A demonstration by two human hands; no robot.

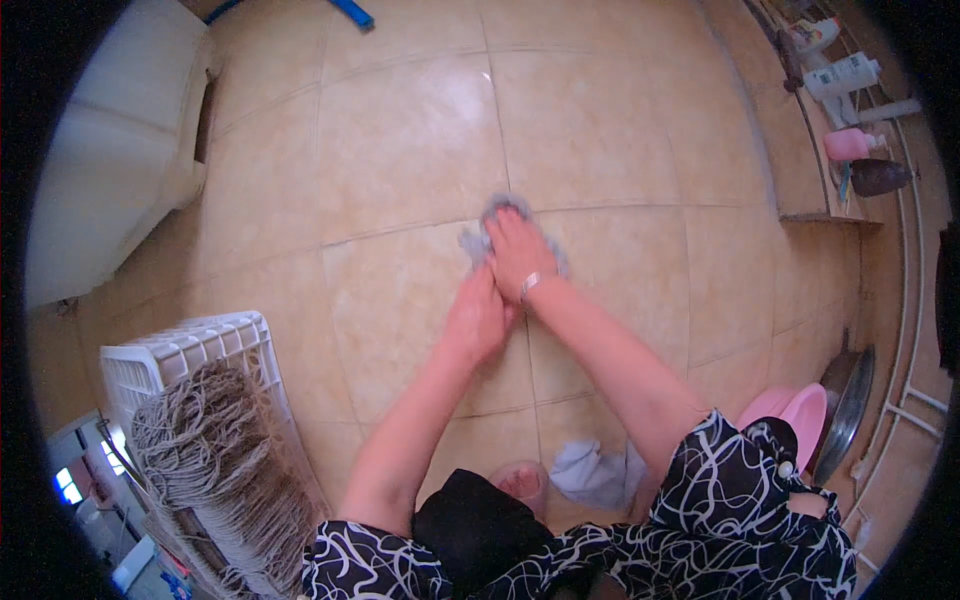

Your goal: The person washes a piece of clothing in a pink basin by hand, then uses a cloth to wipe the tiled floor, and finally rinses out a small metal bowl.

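Note:
Low over the tiled floor [405, 315], my right hand [525, 251] is on a crumpled grey cloth [474, 244], its fingers bent over the top. A metal band [530, 285] circles that wrist. My left hand [476, 315] meets the right one from the near left side. Its fingertips are hidden beside and beneath the right hand, so I cannot see whether they grip the cloth. Bits of cloth stick out to the left, beyond the fingers and to the right. Both hands look slightly blurred. A second, pale cloth [589, 472] lies by my foot [523, 484].
At left, a grey string mop head [217, 450] rests on a white plastic basket [259, 330]. A white appliance or cabinet [124, 150] stands beyond. Bottles [844, 75] line a right-hand ledge. Pink basins [806, 416] and a metal pan [847, 420] lean below. A blue hose [351, 13] lies ahead.

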